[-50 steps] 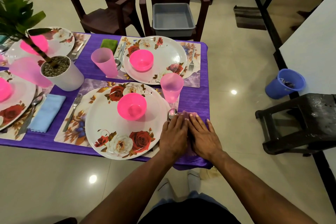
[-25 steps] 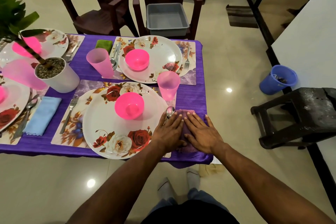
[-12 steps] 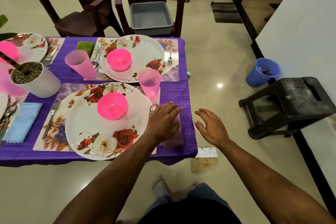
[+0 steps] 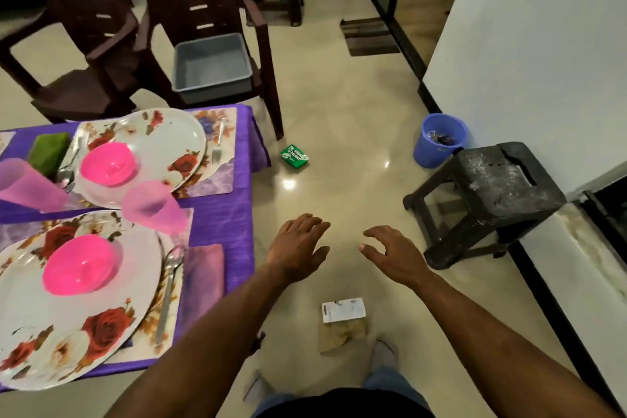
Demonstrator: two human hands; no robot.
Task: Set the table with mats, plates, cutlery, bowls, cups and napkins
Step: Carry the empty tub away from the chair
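Napkin [image 4: 203, 282], purple cloth, lies flat on the table's purple cover [image 4: 225, 224], at the table's edge and well to the left of both hands. Neither hand holds anything: left hand [image 4: 298, 249] and right hand [image 4: 393, 256] hang over the floor with fingers loosely spread. Just left of the napkin, touching or nearly so, lies the spoon [image 4: 169, 285], then the near floral plate [image 4: 68, 302] carrying a pink bowl [image 4: 81, 270]; a pink cup [image 4: 154, 205] stands beyond.

Handling judgement: napkin soft, light, limp; pinch one corner or edge, expect it to droop and unfold. Plate looks rigid and glossy, likely slippery; take by the rim. Cup looks light, easy to tip. This setting appears complete.
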